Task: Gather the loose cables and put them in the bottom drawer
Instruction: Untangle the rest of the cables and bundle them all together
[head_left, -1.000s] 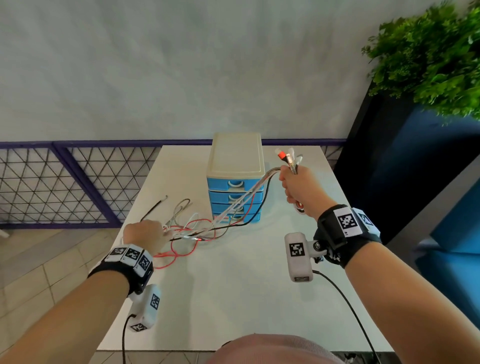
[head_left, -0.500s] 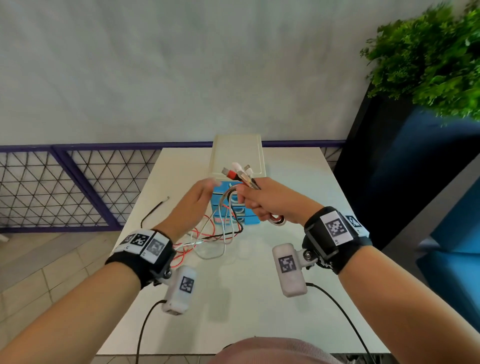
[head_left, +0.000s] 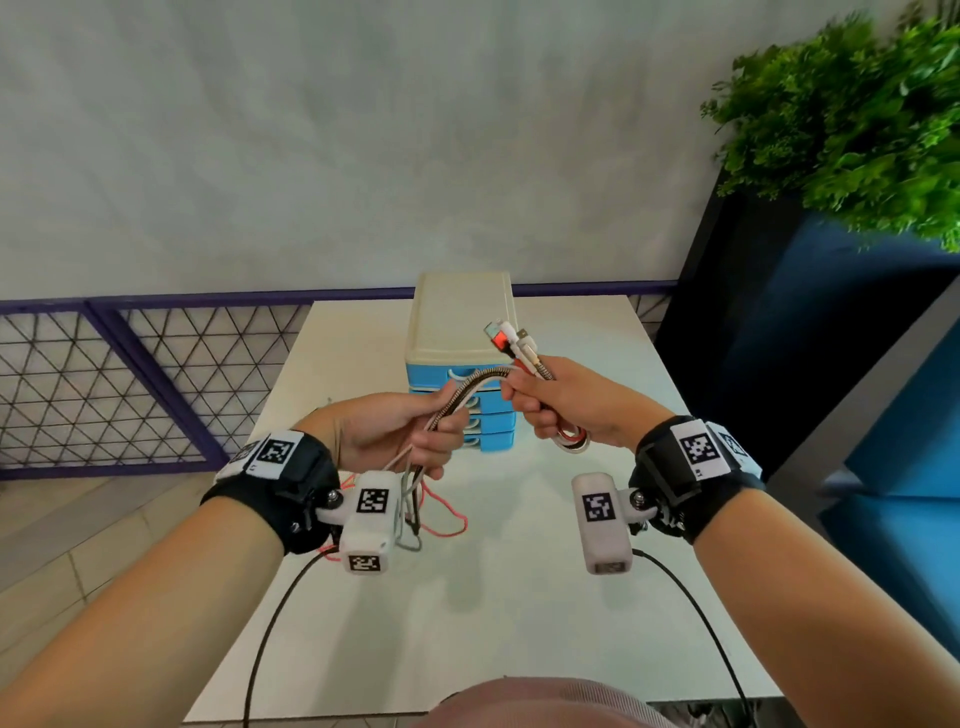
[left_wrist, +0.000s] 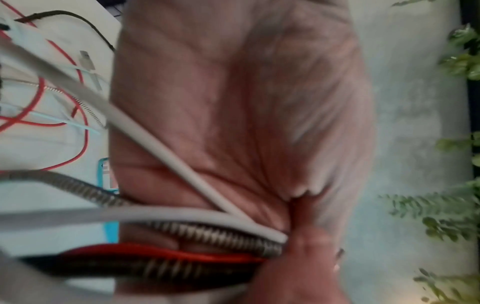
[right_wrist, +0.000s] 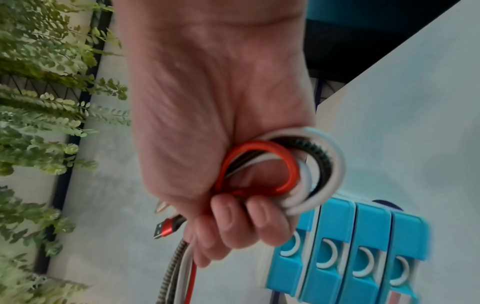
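A bundle of cables (head_left: 470, 387), red, white and braided, runs between both hands above the white table (head_left: 519, 597). My right hand (head_left: 550, 405) grips the plug ends (head_left: 511, 340) and a small coiled loop (right_wrist: 298, 170) below the fist. My left hand (head_left: 410, 431) holds the same strands (left_wrist: 207, 232) a little lower and to the left. Loose tails (head_left: 441, 519) hang from it onto the table. The drawer unit (head_left: 462, 364), cream top with several blue drawers (right_wrist: 350, 246), stands just behind the hands, all drawers shut.
A purple mesh railing (head_left: 130, 374) runs behind and left of the table. A dark blue planter with green foliage (head_left: 852, 119) stands at the right. Table edges fall away on the left and right sides.
My left hand came up from the table and took hold of the cable strands. My right hand moved left towards the drawers, then back a little right. Most of the tangle has lifted off the table.
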